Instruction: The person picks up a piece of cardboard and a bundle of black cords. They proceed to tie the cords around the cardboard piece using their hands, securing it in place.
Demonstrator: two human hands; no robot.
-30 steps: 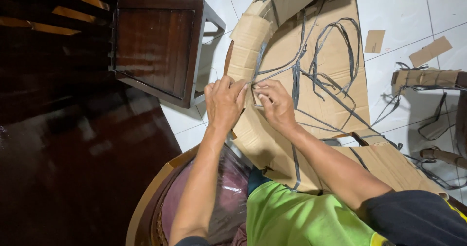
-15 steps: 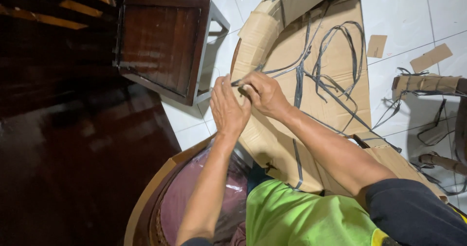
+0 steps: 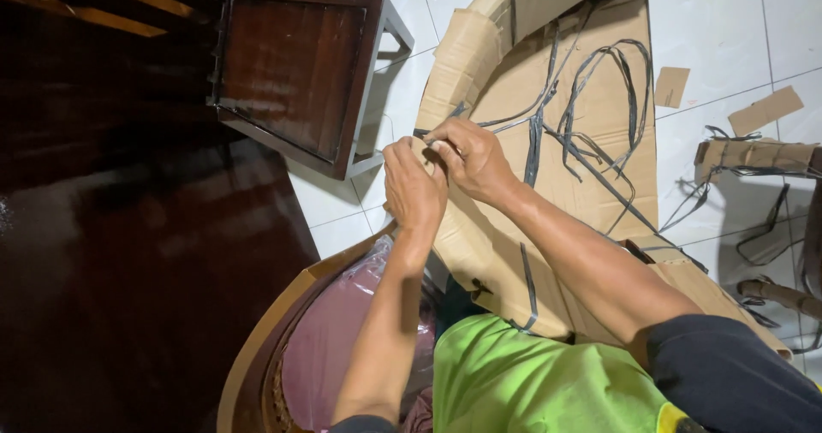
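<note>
A large curved piece wrapped in brown cardboard (image 3: 599, 142) lies on the white tile floor, with grey plastic straps (image 3: 591, 82) running loosely across it. My left hand (image 3: 413, 185) and my right hand (image 3: 469, 155) meet at the wrapping's left edge, where a grey strap crosses it. My left hand's fingers are closed on that cardboard edge. Right beside them, my right hand's fingertips pinch the same spot, at the strap. What lies between the fingers is hidden.
A dark wooden table (image 3: 128, 262) fills the left. A small dark wooden side table (image 3: 295, 65) stands beyond it. Below my arms is a chair with a maroon seat under plastic (image 3: 330, 356). Cardboard scraps (image 3: 771, 109), another wrapped piece (image 3: 753, 155) and loose straps lie at the right.
Both hands have moved a little farther along the cardboard's left edge, away from me, and stay pressed together there.
</note>
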